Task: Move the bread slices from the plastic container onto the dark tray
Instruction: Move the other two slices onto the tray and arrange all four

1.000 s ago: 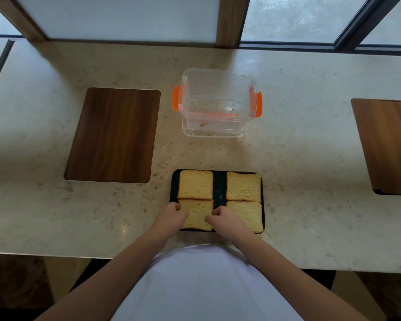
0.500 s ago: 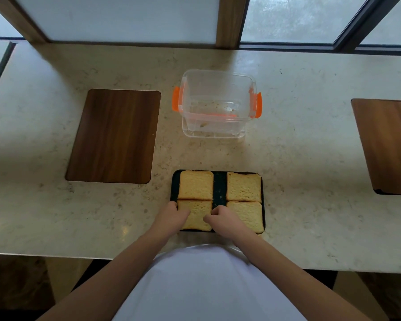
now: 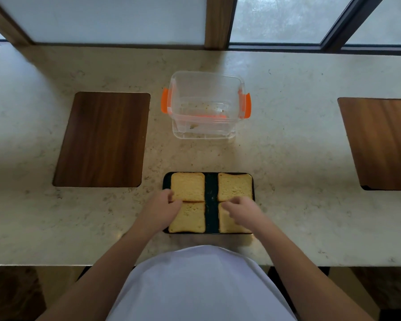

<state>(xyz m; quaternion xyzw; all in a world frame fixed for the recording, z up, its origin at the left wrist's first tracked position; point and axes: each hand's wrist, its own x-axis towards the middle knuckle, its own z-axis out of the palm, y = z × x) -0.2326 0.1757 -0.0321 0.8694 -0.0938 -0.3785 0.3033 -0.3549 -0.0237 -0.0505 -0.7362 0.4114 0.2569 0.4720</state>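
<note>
Head view, looking down past your white top (image 3: 202, 286) at a pale, speckled stone bench (image 3: 299, 158) below a row of window panes. No brand, label or writing can be read on anything here. Just in front of you lies the dark tray (image 3: 210, 188), a flat rectangle with rounded corners, and four bread slices fill it in a two-by-two grid with a bare dark strip down the middle. The slices are golden, roughly square and porous: the far left slice (image 3: 188, 186), far right slice (image 3: 234, 185), near left slice (image 3: 193, 217) and near right slice (image 3: 227, 224). Your left hand (image 3: 162, 208) rests at the tray's left edge, fingers curled loosely where the two left slices meet; I cannot tell whether it pinches a slice or only touches it. Your right hand (image 3: 241, 208) lies over the right slices with fingers bent and slightly spread, closed on nothing that can be seen. Beyond the tray, apart from it, stands the plastic container (image 3: 206, 89), a clear rounded box with orange clips (image 3: 164, 100) on both sides, holding only crumbs. Two dark wood-grain panels are set flush in the bench: the left panel (image 3: 102, 140) beside the container and the right panel (image 3: 380, 142) well off to your right.
</note>
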